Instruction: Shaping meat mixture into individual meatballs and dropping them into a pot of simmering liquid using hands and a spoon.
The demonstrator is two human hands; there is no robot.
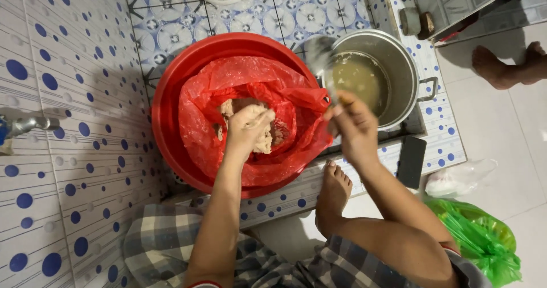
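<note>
Nearest the camera are the person's knees in checked cloth and one bare foot (pixel 332 194) set on the tiled step, with a green plastic bag (pixel 481 239) on the floor to the right and a dark phone (pixel 411 161) lying on the ledge.

Just beyond, the left hand (pixel 246 129) reaches down into a red plastic bag (pixel 250 88) that lines a red basin (pixel 171 94). Its fingers are curled and pressed together around a pale, lumpy piece of raw meat (pixel 263 143); more pale pieces lie under and beside it in the bag. The right hand (pixel 353 129) is closed around the handle of a ladle (pixel 320 53), whose bowl is blurred and raised over the edge between basin and pot.

Farther off, touching the basin's right side, stands a metal pot (pixel 401 71) holding cloudy yellowish liquid (pixel 359 77) with a few bits floating in it.

Judging from this, the work looks midway: liquid is already in the pot, while most of the meat is in the bag. Whether the ladle carries anything cannot be told through the blur.

At the far right, another person's bare feet (pixel 507 66) stand on the floor.
</note>
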